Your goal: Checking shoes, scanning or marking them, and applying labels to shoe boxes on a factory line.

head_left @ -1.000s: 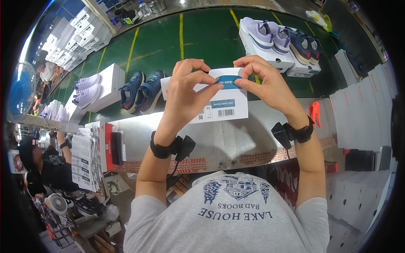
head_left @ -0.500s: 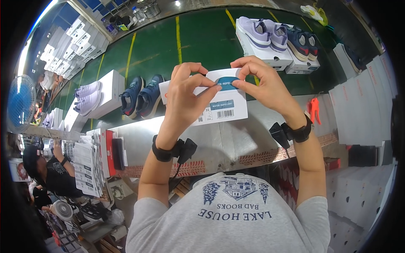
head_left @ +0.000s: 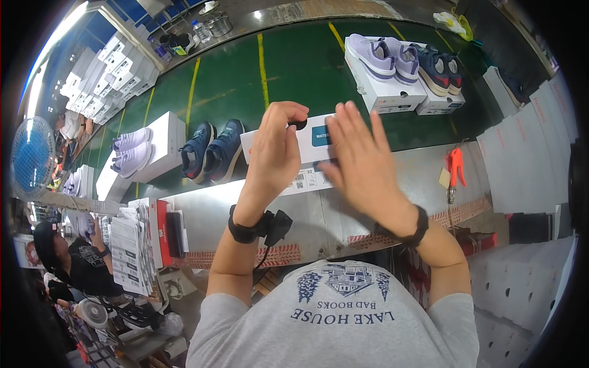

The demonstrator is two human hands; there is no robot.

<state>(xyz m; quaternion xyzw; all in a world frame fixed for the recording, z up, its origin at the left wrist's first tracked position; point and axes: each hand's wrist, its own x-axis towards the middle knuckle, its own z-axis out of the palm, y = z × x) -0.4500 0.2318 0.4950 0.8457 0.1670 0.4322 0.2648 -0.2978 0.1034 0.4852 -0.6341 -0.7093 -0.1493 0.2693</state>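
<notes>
A white shoebox point(head_left: 307, 153) stands at the edge of the green belt in front of me. On its end sits a blue-green sticker point(head_left: 319, 137), and a printed label shows lower down, partly covered. My left hand point(head_left: 273, 150) is curled round the left part of the box end, thumb on its face beside a dark finger hole point(head_left: 299, 124). With fingers stretched out, my right hand point(head_left: 368, 162) lies across the right side of the sticker and hides it there. Navy shoes point(head_left: 224, 150) stand just left of the box.
Lavender shoes point(head_left: 374, 56) and dark shoes point(head_left: 435, 67) sit on white boxes at the far right; another lavender pair point(head_left: 132, 153) is at the left. A red air gun point(head_left: 456, 167) lies on the metal ledge. Boxes are stacked right. A person point(head_left: 80, 257) works at the left.
My fingers have let go of the sticker, which now lies flatter on the box end. My right hand has opened and swung left over it; my left hand has shifted slightly.
</notes>
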